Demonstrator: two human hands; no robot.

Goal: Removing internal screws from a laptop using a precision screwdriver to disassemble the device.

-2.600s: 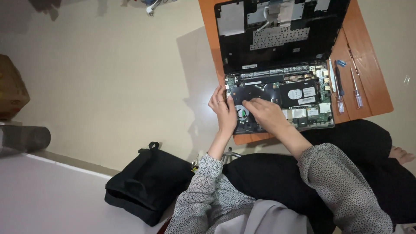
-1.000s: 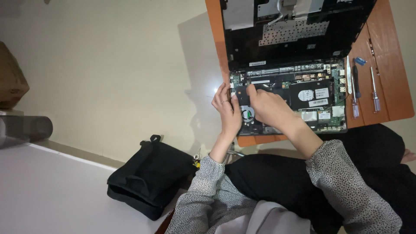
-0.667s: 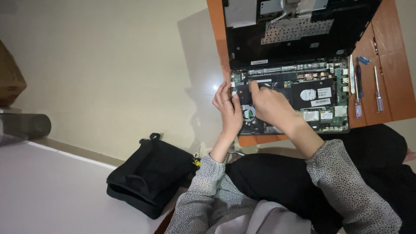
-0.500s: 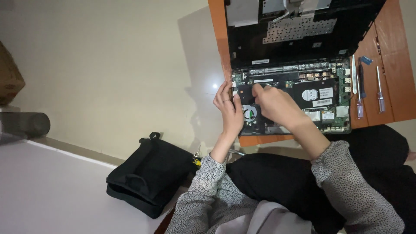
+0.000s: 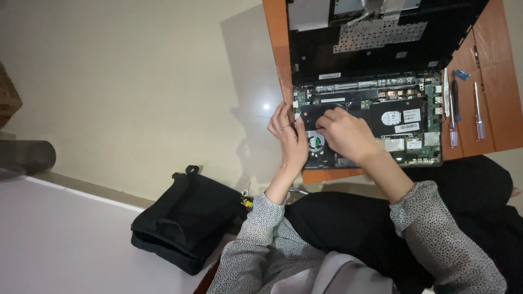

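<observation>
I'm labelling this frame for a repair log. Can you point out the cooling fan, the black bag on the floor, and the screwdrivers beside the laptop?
Cooling fan point(image 5: 315, 142): head view, on its round hub between the hands.
Black bag point(image 5: 188, 220): head view, on its top flap.
Screwdrivers point(image 5: 452, 133): head view, on one clear handle.

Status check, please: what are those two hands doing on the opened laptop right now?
Left hand steadies opened laptop at its edge. Right hand fingertips on the black panel beside the fan. Screwdrivers lie clear.

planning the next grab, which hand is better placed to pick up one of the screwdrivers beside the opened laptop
Right, probably. The right hand rests on the laptop's board, nearer the screwdrivers; the left hand sits at the opposite edge.
</observation>
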